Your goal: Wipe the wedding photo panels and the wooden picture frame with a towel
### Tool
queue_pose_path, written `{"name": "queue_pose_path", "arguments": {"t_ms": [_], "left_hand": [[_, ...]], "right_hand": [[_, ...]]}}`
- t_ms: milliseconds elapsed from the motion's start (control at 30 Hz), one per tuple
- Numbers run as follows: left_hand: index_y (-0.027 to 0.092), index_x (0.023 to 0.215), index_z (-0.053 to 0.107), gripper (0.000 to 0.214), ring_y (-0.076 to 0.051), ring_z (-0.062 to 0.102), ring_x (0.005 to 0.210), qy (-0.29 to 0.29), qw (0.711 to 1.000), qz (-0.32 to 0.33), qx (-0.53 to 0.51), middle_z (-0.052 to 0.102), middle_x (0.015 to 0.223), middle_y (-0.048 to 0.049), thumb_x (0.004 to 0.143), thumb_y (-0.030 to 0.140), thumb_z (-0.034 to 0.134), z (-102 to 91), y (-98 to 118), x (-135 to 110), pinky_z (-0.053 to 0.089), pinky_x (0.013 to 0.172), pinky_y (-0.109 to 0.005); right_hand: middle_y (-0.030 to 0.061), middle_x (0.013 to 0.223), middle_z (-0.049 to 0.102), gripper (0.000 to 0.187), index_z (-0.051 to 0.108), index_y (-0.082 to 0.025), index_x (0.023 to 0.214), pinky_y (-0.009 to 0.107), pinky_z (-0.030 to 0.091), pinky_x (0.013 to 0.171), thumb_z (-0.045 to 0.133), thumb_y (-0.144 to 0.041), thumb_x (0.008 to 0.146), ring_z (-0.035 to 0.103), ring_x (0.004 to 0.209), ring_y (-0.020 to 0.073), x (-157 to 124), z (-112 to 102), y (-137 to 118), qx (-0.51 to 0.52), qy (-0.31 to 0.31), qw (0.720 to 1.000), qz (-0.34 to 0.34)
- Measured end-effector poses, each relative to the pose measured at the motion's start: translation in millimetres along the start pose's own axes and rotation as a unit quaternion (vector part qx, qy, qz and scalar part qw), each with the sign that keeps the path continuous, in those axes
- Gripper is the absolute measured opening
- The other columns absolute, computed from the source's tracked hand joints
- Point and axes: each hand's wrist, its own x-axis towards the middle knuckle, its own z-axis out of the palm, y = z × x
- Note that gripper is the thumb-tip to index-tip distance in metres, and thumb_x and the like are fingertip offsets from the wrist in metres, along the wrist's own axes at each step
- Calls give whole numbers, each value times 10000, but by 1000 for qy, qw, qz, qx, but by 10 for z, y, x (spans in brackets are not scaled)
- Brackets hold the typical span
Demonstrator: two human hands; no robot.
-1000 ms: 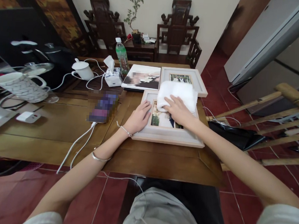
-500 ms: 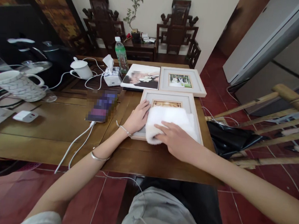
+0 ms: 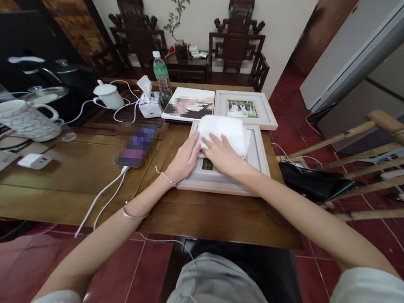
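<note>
A white fluffy towel (image 3: 223, 127), folded into a pad, lies on the upper part of a pale wooden picture frame (image 3: 257, 158) near the table's front edge. My right hand (image 3: 222, 154) presses on the towel's near side, fingers spread over it; its thumb is not clear to see. At the frame's left side my left hand (image 3: 186, 158) rests with fingers stretched out, their tips by the towel's left edge. Most of the picture in the frame is hidden by the towel and my right hand; a dark green patch shows between my hands.
Behind stand another framed photo (image 3: 242, 109) and a white-topped picture panel (image 3: 191, 105). To the left are a charging phone (image 3: 136, 146), a tissue box (image 3: 151, 105), a green-labelled bottle (image 3: 162, 76), a lidded cup (image 3: 109, 95) and a patterned mug (image 3: 25, 121). A bamboo chair (image 3: 392, 134) stands right.
My right hand and the towel have moved away from me, from the frame's near part to its far part. My left hand stays at the frame's left side.
</note>
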Motion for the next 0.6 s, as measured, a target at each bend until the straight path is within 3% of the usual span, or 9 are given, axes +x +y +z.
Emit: {"name": "queue_pose_path", "arguments": {"t_ms": [200, 367, 500, 600], "left_hand": [[90, 1317, 504, 529, -236, 414, 1356, -16, 1000, -5, 12, 501, 1410, -162, 1002, 407, 221, 14, -6, 7, 302, 1148, -436], [104, 1310, 503, 425, -264, 365, 1384, -35, 998, 20, 40, 467, 1440, -157, 934, 271, 398, 72, -118, 18, 275, 1160, -477], [98, 1285, 525, 435, -259, 368, 1384, -40, 998, 12, 45, 504, 1406, -157, 866, 138, 417, 73, -141, 35, 282, 1164, -469], [125, 1261, 553, 450, -253, 394, 1369, -33, 999, 9, 30, 536, 1382, -129, 836, 83, 411, 59, -138, 45, 296, 1157, -479]], "right_hand": [[161, 1405, 496, 293, 669, -140, 1083, 550, 376, 1012, 494, -44, 868, 404, 1322, 355, -683, -220, -264, 34, -26, 995, -87], [137, 1352, 554, 294, 689, -152, 1040, 500, 399, 1004, 518, -22, 839, 457, 1284, 335, -1131, -324, -101, 12, -46, 999, -16], [155, 1273, 604, 259, 701, -147, 960, 468, 438, 944, 531, -14, 818, 516, 1211, 338, -1245, -395, -23, -15, -58, 998, 12], [172, 1207, 628, 241, 689, -142, 976, 449, 443, 928, 526, -34, 836, 552, 1158, 313, -1123, -390, -125, -7, -41, 999, -11]]}}
